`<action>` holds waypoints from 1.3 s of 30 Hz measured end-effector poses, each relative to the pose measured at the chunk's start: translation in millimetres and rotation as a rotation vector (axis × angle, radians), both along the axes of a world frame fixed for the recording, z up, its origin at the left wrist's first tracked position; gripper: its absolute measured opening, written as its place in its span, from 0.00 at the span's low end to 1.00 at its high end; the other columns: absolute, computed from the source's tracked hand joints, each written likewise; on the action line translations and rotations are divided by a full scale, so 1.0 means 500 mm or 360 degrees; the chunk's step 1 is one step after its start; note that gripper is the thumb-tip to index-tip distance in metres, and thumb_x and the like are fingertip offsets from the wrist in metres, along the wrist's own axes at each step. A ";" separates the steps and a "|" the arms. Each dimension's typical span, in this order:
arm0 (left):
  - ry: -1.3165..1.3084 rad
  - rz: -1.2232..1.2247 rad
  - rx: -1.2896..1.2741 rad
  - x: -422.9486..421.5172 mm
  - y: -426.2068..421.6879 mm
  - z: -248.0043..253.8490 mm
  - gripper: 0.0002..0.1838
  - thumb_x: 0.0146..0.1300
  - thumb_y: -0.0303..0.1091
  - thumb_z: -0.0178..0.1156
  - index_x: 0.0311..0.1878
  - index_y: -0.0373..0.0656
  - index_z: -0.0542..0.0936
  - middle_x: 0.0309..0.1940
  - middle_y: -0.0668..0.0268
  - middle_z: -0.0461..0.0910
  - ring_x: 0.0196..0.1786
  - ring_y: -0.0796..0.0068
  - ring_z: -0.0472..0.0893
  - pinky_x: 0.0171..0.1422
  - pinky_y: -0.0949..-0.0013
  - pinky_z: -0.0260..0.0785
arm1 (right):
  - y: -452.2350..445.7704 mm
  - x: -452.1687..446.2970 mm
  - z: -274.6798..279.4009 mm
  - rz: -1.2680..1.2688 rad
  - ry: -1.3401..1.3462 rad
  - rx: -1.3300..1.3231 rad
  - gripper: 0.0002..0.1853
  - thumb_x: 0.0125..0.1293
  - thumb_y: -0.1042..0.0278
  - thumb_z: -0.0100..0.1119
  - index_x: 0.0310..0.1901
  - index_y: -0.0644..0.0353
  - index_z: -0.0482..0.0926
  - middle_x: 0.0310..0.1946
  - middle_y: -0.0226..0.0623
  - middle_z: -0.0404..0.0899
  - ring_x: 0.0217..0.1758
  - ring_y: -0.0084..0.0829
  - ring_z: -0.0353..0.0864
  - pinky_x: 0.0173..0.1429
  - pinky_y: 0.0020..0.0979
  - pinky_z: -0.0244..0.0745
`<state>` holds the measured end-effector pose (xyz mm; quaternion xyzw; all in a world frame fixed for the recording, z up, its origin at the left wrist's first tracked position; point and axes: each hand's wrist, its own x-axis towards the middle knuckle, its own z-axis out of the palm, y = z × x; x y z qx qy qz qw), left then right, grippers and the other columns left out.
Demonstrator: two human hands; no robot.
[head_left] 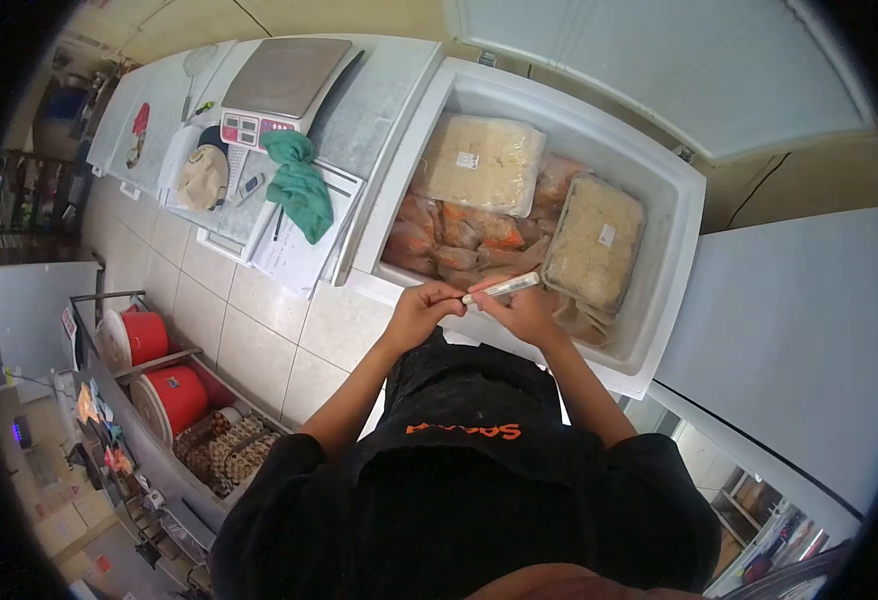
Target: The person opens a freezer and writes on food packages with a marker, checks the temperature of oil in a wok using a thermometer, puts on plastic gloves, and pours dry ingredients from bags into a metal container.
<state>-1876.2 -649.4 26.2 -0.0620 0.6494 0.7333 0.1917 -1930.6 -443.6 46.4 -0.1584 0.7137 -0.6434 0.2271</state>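
Note:
A slim white marker-like stick (pixel 507 287) is held above the near rim of the open chest freezer (pixel 681 262). My right hand (pixel 519 312) is closed round it. Beside its left end, my left hand (pixel 427 308) has its fingers pinched together; whether they grip the tip or something small cannot be made out. Inside the freezer are two wrapped trays of pale crumbly food, one at the back left (pixel 494 165) and one at the right (pixel 599 232). Bags of orange-pink frozen food (pixel 459 238) lie under and between them.
Left of the freezer, a white counter (pixel 374 120) bears a scale (pixel 289 80), a green cloth (pixel 301 190), papers (pixel 299 250) and a phone-like device (pixel 249 187). Red-sided containers (pixel 171 395) stand at lower left. The raised lid (pixel 659 60) is behind the freezer.

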 end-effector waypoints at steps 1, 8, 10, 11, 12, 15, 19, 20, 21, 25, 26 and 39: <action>-0.0028 0.0052 0.0082 0.007 -0.022 0.000 0.10 0.62 0.24 0.61 0.45 0.31 0.79 0.36 0.62 0.83 0.39 0.76 0.82 0.49 0.72 0.74 | -0.026 0.003 0.002 0.0050 0.0047 0.0019 0.08 0.62 0.68 0.62 0.37 0.63 0.81 0.31 0.37 0.83 0.37 0.28 0.81 0.42 0.29 0.73; -0.0109 0.0259 0.0374 0.020 -0.195 -0.039 0.09 0.67 0.29 0.56 0.45 0.33 0.78 0.36 0.61 0.82 0.40 0.72 0.82 0.52 0.68 0.75 | -0.222 -0.019 0.004 0.0219 0.0309 0.0105 0.08 0.63 0.66 0.60 0.37 0.62 0.81 0.31 0.39 0.82 0.35 0.32 0.81 0.42 0.32 0.73; -0.0097 0.0194 0.0422 0.014 -0.236 -0.040 0.11 0.67 0.30 0.57 0.47 0.32 0.78 0.37 0.60 0.82 0.41 0.72 0.82 0.54 0.68 0.75 | -0.268 -0.019 0.024 0.0203 0.0345 0.0107 0.08 0.63 0.65 0.60 0.37 0.61 0.81 0.30 0.39 0.82 0.34 0.32 0.81 0.41 0.32 0.73; -0.0074 0.0178 0.0434 0.013 -0.253 -0.038 0.11 0.67 0.30 0.57 0.47 0.33 0.79 0.37 0.61 0.82 0.41 0.73 0.82 0.52 0.69 0.75 | -0.284 -0.020 0.033 0.0223 0.0374 0.0069 0.08 0.63 0.65 0.60 0.37 0.60 0.82 0.30 0.39 0.82 0.34 0.32 0.81 0.41 0.32 0.74; -0.0048 0.0173 0.0446 0.007 -0.267 -0.034 0.11 0.67 0.30 0.57 0.47 0.33 0.79 0.37 0.62 0.82 0.41 0.74 0.82 0.51 0.70 0.75 | -0.298 -0.025 0.036 0.0213 0.0380 0.0102 0.08 0.63 0.65 0.60 0.37 0.60 0.82 0.30 0.39 0.82 0.34 0.32 0.81 0.41 0.32 0.74; -0.0018 0.0220 0.0445 -0.023 -0.285 -0.010 0.11 0.67 0.30 0.57 0.48 0.33 0.80 0.37 0.62 0.82 0.40 0.75 0.81 0.50 0.72 0.73 | -0.328 -0.051 0.034 0.0149 0.0373 0.0134 0.09 0.64 0.64 0.60 0.36 0.61 0.82 0.29 0.38 0.82 0.33 0.30 0.81 0.40 0.32 0.74; 0.0233 0.0211 0.0127 -0.089 -0.291 0.016 0.12 0.64 0.29 0.60 0.48 0.34 0.81 0.36 0.66 0.82 0.37 0.80 0.78 0.45 0.76 0.70 | -0.335 -0.072 0.064 -0.0099 0.0032 0.0140 0.09 0.65 0.65 0.59 0.37 0.62 0.82 0.28 0.34 0.82 0.32 0.26 0.80 0.40 0.28 0.75; 0.0409 0.0112 0.0094 -0.101 -0.295 0.031 0.12 0.63 0.28 0.61 0.48 0.34 0.81 0.34 0.68 0.82 0.35 0.82 0.76 0.43 0.77 0.69 | -0.331 -0.076 0.084 -0.0166 -0.0053 0.0028 0.09 0.66 0.65 0.59 0.38 0.62 0.82 0.29 0.33 0.81 0.33 0.24 0.79 0.40 0.26 0.74; 0.0415 0.0137 0.0081 -0.108 -0.303 0.046 0.12 0.63 0.28 0.61 0.48 0.34 0.81 0.34 0.68 0.82 0.35 0.82 0.76 0.43 0.77 0.69 | -0.335 -0.084 0.094 -0.0237 -0.0128 -0.0078 0.09 0.67 0.65 0.58 0.39 0.63 0.81 0.30 0.32 0.81 0.33 0.21 0.78 0.40 0.24 0.74; 0.0387 -0.0044 -0.0053 -0.130 -0.310 0.064 0.11 0.65 0.30 0.58 0.47 0.33 0.81 0.32 0.69 0.81 0.35 0.83 0.76 0.41 0.77 0.69 | -0.338 -0.073 0.111 -0.0216 -0.0017 -0.0249 0.11 0.68 0.64 0.57 0.41 0.64 0.81 0.35 0.35 0.81 0.35 0.20 0.78 0.40 0.23 0.74; 0.0351 -0.0073 0.0019 -0.135 -0.310 0.062 0.11 0.65 0.32 0.60 0.45 0.36 0.82 0.29 0.72 0.80 0.32 0.85 0.72 0.36 0.77 0.65 | -0.329 -0.089 0.102 -0.0241 0.0013 -0.0240 0.11 0.68 0.64 0.57 0.41 0.64 0.81 0.35 0.35 0.81 0.35 0.20 0.78 0.40 0.23 0.74; -0.0095 -0.0222 0.0559 -0.038 -0.253 0.087 0.18 0.66 0.40 0.59 0.47 0.32 0.80 0.30 0.67 0.79 0.32 0.79 0.78 0.47 0.69 0.76 | -0.219 -0.098 0.201 0.0551 0.0413 -0.0020 0.10 0.66 0.63 0.58 0.39 0.62 0.81 0.33 0.33 0.82 0.37 0.29 0.80 0.43 0.30 0.73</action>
